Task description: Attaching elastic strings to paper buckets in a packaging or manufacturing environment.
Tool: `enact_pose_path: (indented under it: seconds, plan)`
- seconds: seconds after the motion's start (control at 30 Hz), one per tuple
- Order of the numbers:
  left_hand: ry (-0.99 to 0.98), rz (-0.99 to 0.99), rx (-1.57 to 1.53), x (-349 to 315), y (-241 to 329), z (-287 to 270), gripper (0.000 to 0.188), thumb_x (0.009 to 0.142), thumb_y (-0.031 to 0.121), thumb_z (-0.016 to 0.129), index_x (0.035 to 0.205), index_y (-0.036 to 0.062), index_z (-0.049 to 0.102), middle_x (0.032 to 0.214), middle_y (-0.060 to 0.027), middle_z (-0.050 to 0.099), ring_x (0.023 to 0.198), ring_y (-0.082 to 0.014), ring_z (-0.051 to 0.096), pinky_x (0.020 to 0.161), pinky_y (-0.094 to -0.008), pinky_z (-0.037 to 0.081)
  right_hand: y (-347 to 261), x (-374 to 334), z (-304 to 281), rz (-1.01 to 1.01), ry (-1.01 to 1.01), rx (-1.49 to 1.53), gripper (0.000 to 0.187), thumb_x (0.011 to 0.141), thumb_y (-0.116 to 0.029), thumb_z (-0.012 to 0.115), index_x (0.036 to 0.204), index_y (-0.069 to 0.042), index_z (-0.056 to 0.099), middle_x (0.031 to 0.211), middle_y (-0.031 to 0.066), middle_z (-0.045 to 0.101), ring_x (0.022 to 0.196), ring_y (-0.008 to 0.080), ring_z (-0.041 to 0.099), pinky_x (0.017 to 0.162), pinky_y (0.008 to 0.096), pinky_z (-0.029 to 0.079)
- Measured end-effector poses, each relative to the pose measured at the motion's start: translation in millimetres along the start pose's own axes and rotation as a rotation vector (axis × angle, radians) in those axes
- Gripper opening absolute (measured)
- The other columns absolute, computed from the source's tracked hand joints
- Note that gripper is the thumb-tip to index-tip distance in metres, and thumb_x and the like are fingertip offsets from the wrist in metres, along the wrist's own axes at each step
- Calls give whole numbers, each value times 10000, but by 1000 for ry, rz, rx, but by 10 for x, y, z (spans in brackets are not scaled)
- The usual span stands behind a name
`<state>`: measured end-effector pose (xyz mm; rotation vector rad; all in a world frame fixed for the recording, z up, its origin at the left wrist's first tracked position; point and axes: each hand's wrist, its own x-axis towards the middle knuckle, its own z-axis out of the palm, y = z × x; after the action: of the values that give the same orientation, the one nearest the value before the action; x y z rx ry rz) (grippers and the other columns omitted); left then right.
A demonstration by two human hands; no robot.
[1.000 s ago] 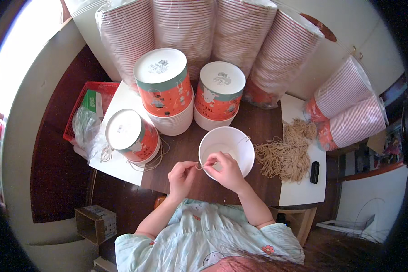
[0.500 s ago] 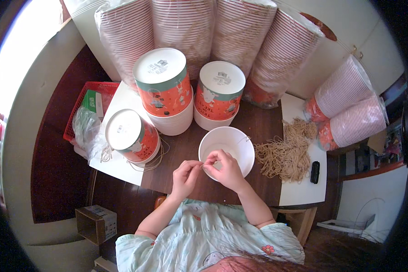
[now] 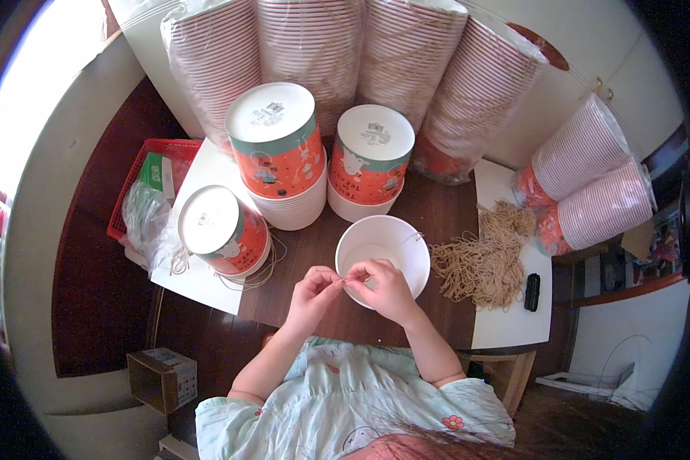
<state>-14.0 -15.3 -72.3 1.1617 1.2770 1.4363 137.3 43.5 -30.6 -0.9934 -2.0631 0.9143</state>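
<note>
**String pinched over the white bowl**

My left hand [image 3: 312, 295] and right hand [image 3: 387, 287] meet at the bowl's [image 3: 382, 259] 7 o'clock rim, fingers clamped on a thin string [image 3: 343, 281]. Three upturned stacks at 10 to 12 o'clock look finished; a big string heap [image 3: 479, 264] at 3 o'clock remains. Both wrists bend inward, fingertips nearly touching.
</note>
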Motion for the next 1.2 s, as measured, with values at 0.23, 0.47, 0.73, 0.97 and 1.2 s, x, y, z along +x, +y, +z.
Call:
enact_pose_path:
  seconds: [0.23, 0.47, 0.73, 0.97, 1.2]
  plan:
    - [-150, -628, -724, -2, 116, -112, 56, 856, 114, 560, 886, 72, 580, 748, 53, 531, 601, -14, 428, 492, -156, 311, -62, -25, -77, 43, -88, 101, 156, 703, -76, 690, 833, -76, 603, 708, 24, 581, 598, 142, 534, 559, 257, 437]
    - [-146, -649, -766, 3, 144, -90, 65, 863, 137, 557, 869, 78, 583, 721, 59, 529, 581, -12, 418, 481, -154, 300, -67, -15, -16, -168, -25, 119, 129, 702, -65, 698, 801, -69, 616, 707, 16, 553, 561, 124, 492, 505, 243, 404]
    - [-141, -597, -707, 11, 94, -136, 99, 837, 55, 529, 906, 46, 600, 815, 20, 546, 684, -49, 466, 566, -168, 348, -27, -14, -2, -52, -47, 131, 89, 741, -100, 660, 804, -65, 608, 738, 66, 577, 654, 219, 588, 568, 304, 460]
    - [-138, 59, 172, 10, 137, -67, 135, 734, -5, 583, 866, 20, 601, 934, -72, 529, 885, -156, 493, 731, -230, 388, 44, -18, 7, 56, -28, 249, 107, 770, -123, 641, 812, -34, 600, 732, 85, 596, 643, 212, 587, 566, 290, 457]
    - [-156, -132, -216, 9, 90, -84, 52, 792, 27, 580, 831, 18, 546, 879, -57, 571, 771, -119, 528, 699, -203, 405, 35, -16, -12, 64, -88, 165, 101, 770, -112, 625, 825, -30, 601, 754, 97, 607, 678, 227, 598, 610, 311, 465]
